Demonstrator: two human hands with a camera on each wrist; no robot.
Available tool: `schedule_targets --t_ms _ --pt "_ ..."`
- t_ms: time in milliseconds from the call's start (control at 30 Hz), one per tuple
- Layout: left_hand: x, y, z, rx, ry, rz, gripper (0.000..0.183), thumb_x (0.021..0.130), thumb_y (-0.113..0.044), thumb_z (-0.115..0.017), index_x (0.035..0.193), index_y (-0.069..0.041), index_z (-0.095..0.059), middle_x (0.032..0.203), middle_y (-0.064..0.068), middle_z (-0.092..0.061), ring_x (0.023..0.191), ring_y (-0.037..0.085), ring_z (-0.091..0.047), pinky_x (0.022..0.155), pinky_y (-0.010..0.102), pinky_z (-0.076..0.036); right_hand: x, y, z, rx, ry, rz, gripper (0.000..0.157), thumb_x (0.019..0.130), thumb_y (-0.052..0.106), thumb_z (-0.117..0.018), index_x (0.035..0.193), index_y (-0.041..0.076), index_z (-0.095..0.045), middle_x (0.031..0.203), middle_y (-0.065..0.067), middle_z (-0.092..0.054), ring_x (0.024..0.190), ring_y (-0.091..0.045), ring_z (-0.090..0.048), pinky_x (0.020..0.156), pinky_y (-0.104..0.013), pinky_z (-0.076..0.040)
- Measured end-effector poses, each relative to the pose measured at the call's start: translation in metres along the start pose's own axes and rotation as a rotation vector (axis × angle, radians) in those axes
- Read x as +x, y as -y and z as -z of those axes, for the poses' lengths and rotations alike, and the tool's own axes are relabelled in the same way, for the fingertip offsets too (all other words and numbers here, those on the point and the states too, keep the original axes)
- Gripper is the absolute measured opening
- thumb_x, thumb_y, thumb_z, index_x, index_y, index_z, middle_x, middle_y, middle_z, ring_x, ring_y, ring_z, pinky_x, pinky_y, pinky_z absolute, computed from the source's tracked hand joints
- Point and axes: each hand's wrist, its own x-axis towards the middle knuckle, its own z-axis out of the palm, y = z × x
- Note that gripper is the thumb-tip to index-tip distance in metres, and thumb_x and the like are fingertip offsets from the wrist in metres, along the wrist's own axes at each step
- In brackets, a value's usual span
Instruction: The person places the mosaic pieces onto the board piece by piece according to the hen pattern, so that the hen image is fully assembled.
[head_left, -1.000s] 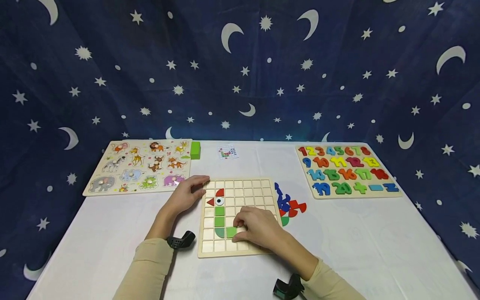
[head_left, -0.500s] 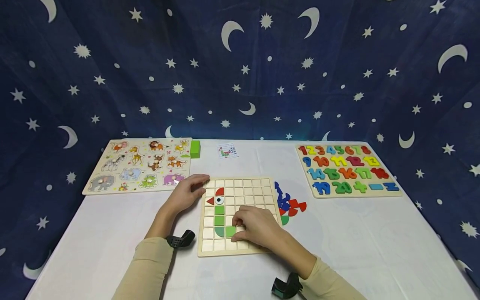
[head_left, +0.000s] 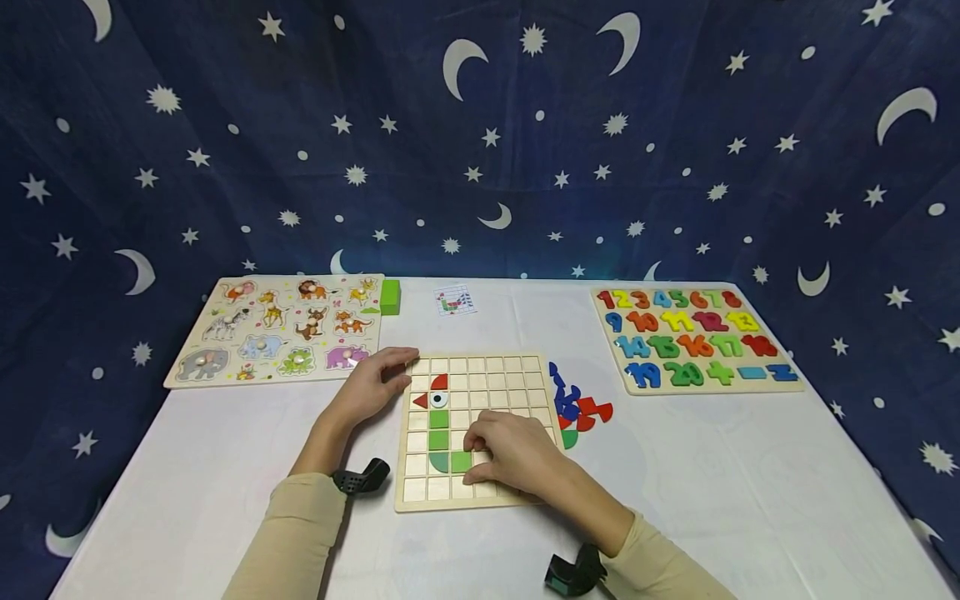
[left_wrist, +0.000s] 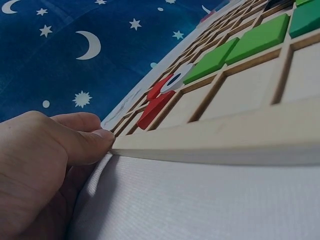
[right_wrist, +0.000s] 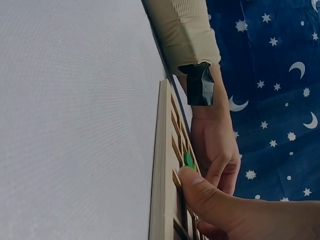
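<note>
A wooden grid board lies flat on the table before me. My left hand holds its far left corner, thumb at the side edge, fingertips at the top. In its left column area sit a red quarter-circle, a red triangle, a white eye tile, two green squares in a column and a darker green quarter-circle. Right of that is another green square tile, with the thumb and index finger of my right hand at its two edges. The other right fingers curl underneath, partly hidden.
Loose blue pieces, red pieces and a green piece lie against the board's right side. An animal puzzle, a green block, a small picture card and a number puzzle stand farther back.
</note>
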Motion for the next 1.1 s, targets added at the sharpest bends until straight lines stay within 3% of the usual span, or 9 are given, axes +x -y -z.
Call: schedule_targets --t_ms 233,367,500,767,1100 --pt "-0.001 0.001 0.001 -0.009 -0.003 -0.002 0.044 0.089 -0.006 -0.063 0.132 -0.007 -0.056 0.138 0.011 -0.053 0.134 0.032 -0.043 0.115 0.048 -0.029 -0.004 -0.014 0.011 0.112 0.035 0.043 0.036 0.074 0.045 -0.076 0.102 0.023 -0.07 0.085 0.014 -0.058 0.073 -0.001 -0.049 0.059 -0.015 -0.042" --pt "-0.001 0.001 0.001 -0.013 -0.009 0.003 0.044 0.088 -0.006 -0.063 0.132 -0.007 -0.056 0.137 0.01 -0.054 0.133 0.032 -0.043 0.115 0.049 -0.03 -0.01 -0.036 0.026 0.207 0.038 0.059 0.028 0.08 0.033 -0.075 0.104 0.019 -0.072 0.092 0.009 -0.063 0.078 -0.006 -0.054 0.067 -0.017 -0.047" --pt "-0.001 0.001 -0.001 -0.008 -0.01 0.003 0.044 0.089 -0.006 -0.063 0.132 -0.008 -0.057 0.137 0.009 -0.054 0.133 0.031 -0.044 0.115 0.048 -0.03 -0.023 -0.064 0.036 0.249 0.014 0.025 0.025 0.081 0.028 -0.074 0.104 0.018 -0.072 0.092 0.008 -0.062 0.077 -0.005 -0.052 0.066 -0.018 -0.045" --pt "0.001 -0.001 -0.003 0.001 -0.012 -0.007 0.043 0.088 -0.007 -0.063 0.131 -0.008 -0.057 0.136 0.009 -0.055 0.133 0.03 -0.045 0.115 0.047 -0.031 -0.057 -0.105 0.037 0.249 -0.004 -0.091 0.023 0.078 0.022 -0.076 0.1 0.021 -0.071 0.089 0.011 -0.06 0.076 -0.006 -0.052 0.064 -0.018 -0.046" --pt "0.0 0.001 -0.002 0.0 -0.014 -0.002 0.043 0.088 -0.007 -0.063 0.131 -0.008 -0.057 0.136 0.009 -0.055 0.133 0.031 -0.044 0.115 0.048 -0.03 -0.064 -0.111 0.032 0.101 -0.019 -0.187 0.025 0.073 0.031 -0.08 0.094 0.025 -0.07 0.085 0.015 -0.055 0.073 -0.002 -0.047 0.062 -0.019 -0.041"
